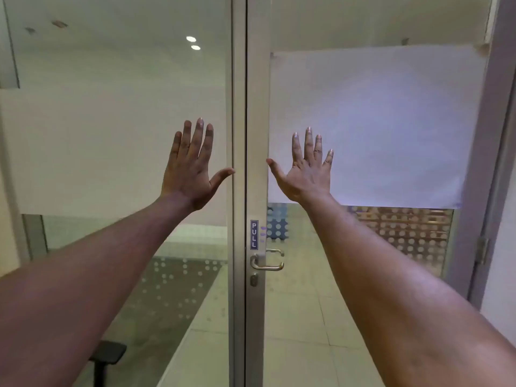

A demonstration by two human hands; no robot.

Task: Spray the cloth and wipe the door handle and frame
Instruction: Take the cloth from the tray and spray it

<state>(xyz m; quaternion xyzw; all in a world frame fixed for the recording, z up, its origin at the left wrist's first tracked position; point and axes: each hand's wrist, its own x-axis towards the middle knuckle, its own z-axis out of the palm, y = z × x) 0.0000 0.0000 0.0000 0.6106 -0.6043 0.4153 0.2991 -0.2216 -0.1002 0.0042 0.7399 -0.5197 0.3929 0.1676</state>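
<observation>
A glass door with a grey metal frame [257, 113] stands straight ahead. Its silver lever door handle [267, 265] sits low on the frame, under a small PULL sign [254, 234] and above a keyhole [253, 280]. My left hand [192, 166] is raised flat, fingers spread, left of the frame and well above the handle. My right hand [305, 169] is raised the same way, to the right of the frame. Both hands hold nothing. No cloth or spray bottle is in view.
A large white paper sheet [377, 127] covers the door glass behind my right hand. A frosted band [83, 152] crosses the fixed glass panel on the left. A hinge [482, 251] shows at the right edge. A dark stool [107, 356] stands low on the left.
</observation>
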